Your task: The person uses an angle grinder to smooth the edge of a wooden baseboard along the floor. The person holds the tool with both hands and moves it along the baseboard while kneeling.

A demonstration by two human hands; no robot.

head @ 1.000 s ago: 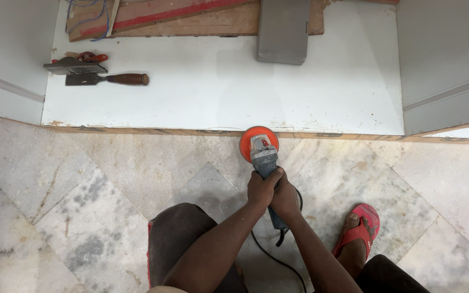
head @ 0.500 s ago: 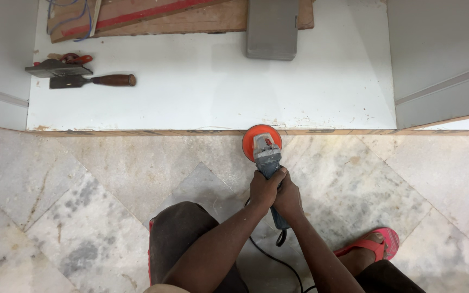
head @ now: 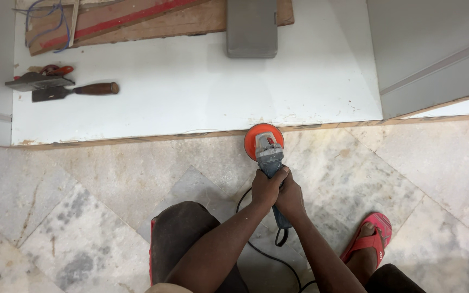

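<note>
Both my hands grip a grey angle grinder with an orange disc. My left hand wraps the body just behind the head. My right hand holds the rear of the body beside it. The disc sits against the raw lower edge of a white laminated board lying on the marble floor. A black cord trails back from the grinder between my legs.
A wood-handled chisel and a small hand tool lie on the board's left side. Wooden planks and a grey block rest at its far edge. My foot in a red sandal is at right. Grey panels stand far right.
The view has shifted slightly. The grinder disc stays at the board's edge, and my right foot in the sandal has moved back to the left.
</note>
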